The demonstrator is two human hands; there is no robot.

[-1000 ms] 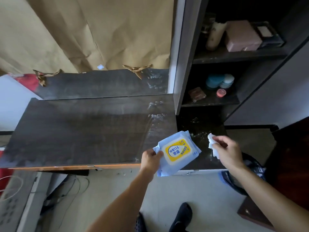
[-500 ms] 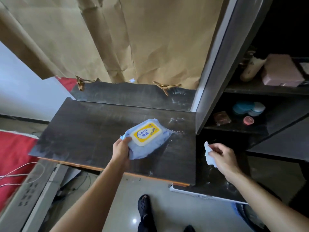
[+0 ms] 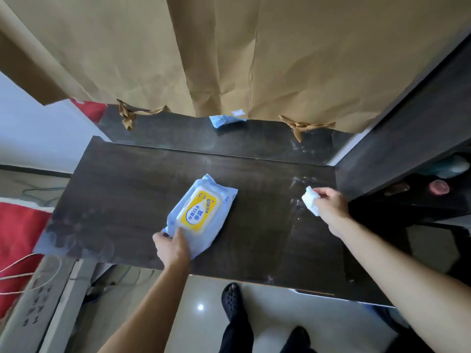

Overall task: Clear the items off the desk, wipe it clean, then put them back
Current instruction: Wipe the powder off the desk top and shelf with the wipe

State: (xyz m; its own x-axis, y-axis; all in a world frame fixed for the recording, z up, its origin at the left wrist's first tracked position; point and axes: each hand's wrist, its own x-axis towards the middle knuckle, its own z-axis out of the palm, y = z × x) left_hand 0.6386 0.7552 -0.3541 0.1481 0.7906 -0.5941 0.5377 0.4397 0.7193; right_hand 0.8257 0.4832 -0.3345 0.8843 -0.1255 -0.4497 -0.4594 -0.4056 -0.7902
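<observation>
The bench (image 3: 122,200) is dark brown with wood grain. The wipes pack (image 3: 201,215) is pale blue with a yellow label. The wipe (image 3: 311,203) is white. Tan paper (image 3: 229,52) hangs behind; red cloth (image 3: 17,230) lies left.

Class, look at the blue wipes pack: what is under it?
The dark desk lies under the wipes pack, whose near corner the left hand grips. Whatever sits directly beneath is hidden by the pack.

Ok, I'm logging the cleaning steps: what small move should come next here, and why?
Probably lowering the right hand and its white wipe onto the whitish smears at the right end of the desk: the wipe is pinched right beside them, and the wipes pack lies on the desk, gripped by the left hand.
</observation>
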